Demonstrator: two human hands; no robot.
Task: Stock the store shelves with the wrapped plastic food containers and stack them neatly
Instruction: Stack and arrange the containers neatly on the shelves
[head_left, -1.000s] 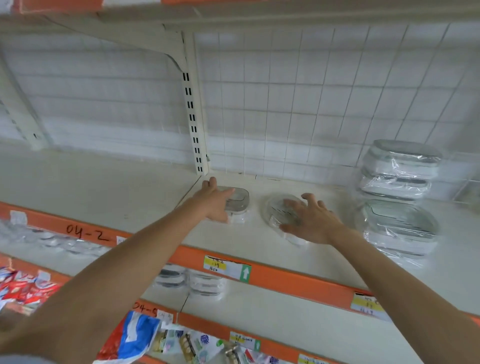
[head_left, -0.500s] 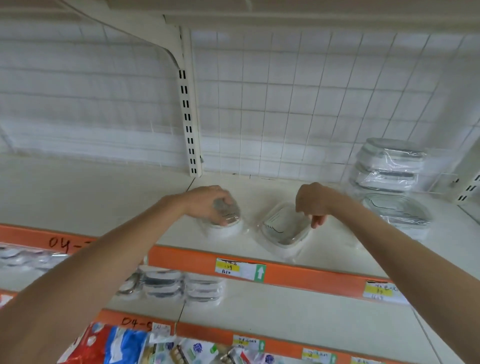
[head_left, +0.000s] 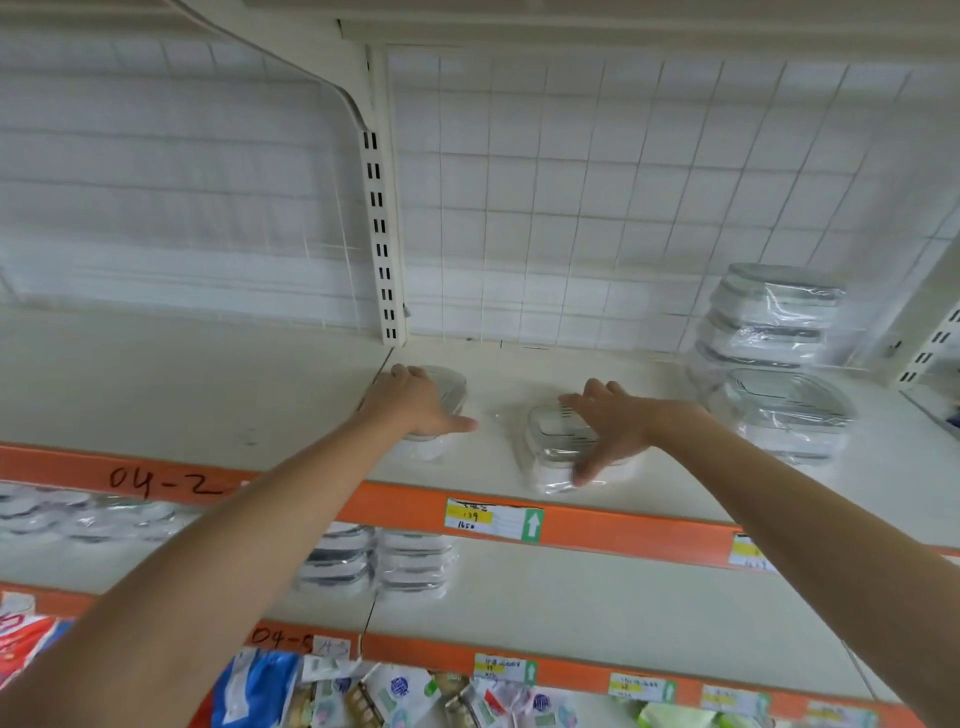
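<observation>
I look first at the cream metal store shelf with the orange front rail (head_left: 623, 530), backed by a white wire grid panel (head_left: 571, 197). The shelf board is mostly bare, which I take to be why both arms reach deep over the rail.

At the right end sits the stack of large film-wrapped clear rectangular containers with grey-rimmed lids (head_left: 774, 332), with a single one in front of it (head_left: 789, 410), all pushed against the back corner. I judge that corner was used to keep the pile square, and that the smaller packs are being lined up beside it.

My right hand (head_left: 618, 421) lies over the medium wrapped clear container with a ribbed lid (head_left: 556, 441), near the front rail. The fingers are spread almost straight, palm down, thumb along the near edge. It looks like a flat press to slide the container back, not a grip.

My left hand (head_left: 415, 405) covers the small wrapped clear container with a rounded lid (head_left: 447, 395), just beside the slotted white upright post (head_left: 382, 234). The fingers drape over the top and the thumb sticks out to the right; whether they curl round the far side I cannot tell — the hand hides it.

The two containers stand apart, not touching.

The yellow-and-white price label with a green arrow (head_left: 493, 518) on the rail sits just below them.
</observation>
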